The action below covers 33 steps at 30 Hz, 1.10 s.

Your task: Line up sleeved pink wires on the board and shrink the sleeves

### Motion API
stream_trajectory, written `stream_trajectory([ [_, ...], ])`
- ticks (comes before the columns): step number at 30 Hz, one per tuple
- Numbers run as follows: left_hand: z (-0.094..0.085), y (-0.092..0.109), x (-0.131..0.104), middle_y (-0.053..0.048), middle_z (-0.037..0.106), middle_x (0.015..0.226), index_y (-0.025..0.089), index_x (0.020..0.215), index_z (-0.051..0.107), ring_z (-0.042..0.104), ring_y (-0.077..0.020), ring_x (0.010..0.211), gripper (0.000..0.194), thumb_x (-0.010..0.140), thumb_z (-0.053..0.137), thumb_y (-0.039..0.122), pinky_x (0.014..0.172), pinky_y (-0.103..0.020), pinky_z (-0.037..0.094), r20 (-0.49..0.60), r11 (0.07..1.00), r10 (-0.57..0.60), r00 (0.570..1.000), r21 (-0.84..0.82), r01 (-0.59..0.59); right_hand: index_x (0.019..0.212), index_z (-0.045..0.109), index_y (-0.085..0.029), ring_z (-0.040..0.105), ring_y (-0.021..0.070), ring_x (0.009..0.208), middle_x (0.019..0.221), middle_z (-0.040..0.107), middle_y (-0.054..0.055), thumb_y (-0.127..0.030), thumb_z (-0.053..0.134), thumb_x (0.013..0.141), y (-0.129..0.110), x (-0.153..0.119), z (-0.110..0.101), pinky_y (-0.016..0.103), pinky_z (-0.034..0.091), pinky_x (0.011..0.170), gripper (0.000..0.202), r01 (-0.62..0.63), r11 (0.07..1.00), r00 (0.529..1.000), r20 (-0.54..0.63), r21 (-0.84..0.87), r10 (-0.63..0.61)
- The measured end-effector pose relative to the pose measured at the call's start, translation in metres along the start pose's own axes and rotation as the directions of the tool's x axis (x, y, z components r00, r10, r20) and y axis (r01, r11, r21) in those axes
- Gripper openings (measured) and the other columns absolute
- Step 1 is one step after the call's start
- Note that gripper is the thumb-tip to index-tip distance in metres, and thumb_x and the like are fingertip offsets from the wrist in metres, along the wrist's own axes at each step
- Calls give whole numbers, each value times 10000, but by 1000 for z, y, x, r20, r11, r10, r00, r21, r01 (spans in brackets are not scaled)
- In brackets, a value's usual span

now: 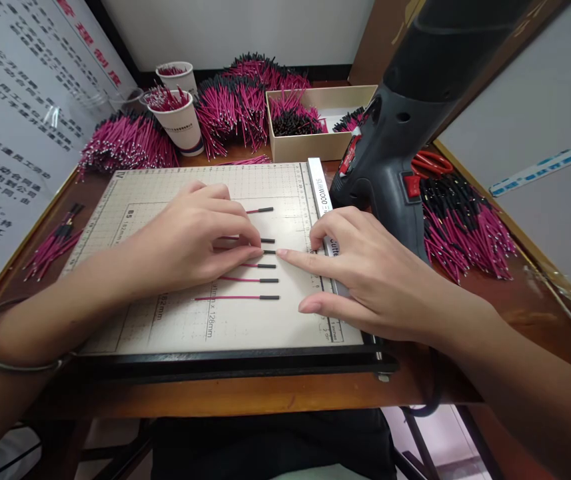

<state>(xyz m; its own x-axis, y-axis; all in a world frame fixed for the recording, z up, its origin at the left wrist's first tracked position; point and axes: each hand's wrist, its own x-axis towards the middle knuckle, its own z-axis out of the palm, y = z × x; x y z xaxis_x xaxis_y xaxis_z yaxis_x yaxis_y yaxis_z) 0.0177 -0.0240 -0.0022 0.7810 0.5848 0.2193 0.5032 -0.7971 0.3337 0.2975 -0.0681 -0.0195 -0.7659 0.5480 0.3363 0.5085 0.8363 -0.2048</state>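
Several pink wires with black sleeves lie side by side on a gridded paper-cutter board [165, 337]. My left hand [205, 230] is over the wires, its thumb and index finger pinched on one sleeved wire [269, 253]. The tip of my right index finger touches the free end of that same sleeve, while my right hand [360, 267] holds nothing and its thumb is spread apart. Nearest my body lies another sleeved wire [269, 297]; one more [265, 210] is at the far side, partly hidden by my left hand.
A dark heat gun [400, 167] stands right of the board. Behind it are paper cups [178, 123], wire piles [235, 110] and a cardboard box [305, 147]. More wires [465, 227] and red-handled scissors [432, 162] lie at the right, a small bundle [55, 243] at the left.
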Motion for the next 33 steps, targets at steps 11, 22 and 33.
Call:
stream_trajectory([
  [11,0,1,1,-13,789,858,234,902,797,568,-188,799,244,1016,611,345,786,-361,363,-6,1000,-1,1000,16,1,1346,740,-149,500,270,1021,1075,612,155,-644,345,1098,-2,0,-1,451,430,957,680,11,999,1000,11,-36,-10],
  [22,-1,2,1,-5,790,870,229,895,792,552,-186,792,236,1013,619,339,776,-363,359,-15,999,15,1000,31,-15,1273,760,-126,501,251,961,1031,629,141,-602,347,1114,-3,1,-2,434,407,923,650,22,996,1000,-13,-81,-23],
  [33,-2,3,-1,-15,785,862,233,895,786,564,-198,816,238,1011,617,352,785,-368,356,6,1000,-6,1000,24,6,1267,761,-140,511,241,976,1031,634,135,-618,347,1111,-2,0,-2,410,405,923,651,8,997,1000,-10,-74,-8],
])
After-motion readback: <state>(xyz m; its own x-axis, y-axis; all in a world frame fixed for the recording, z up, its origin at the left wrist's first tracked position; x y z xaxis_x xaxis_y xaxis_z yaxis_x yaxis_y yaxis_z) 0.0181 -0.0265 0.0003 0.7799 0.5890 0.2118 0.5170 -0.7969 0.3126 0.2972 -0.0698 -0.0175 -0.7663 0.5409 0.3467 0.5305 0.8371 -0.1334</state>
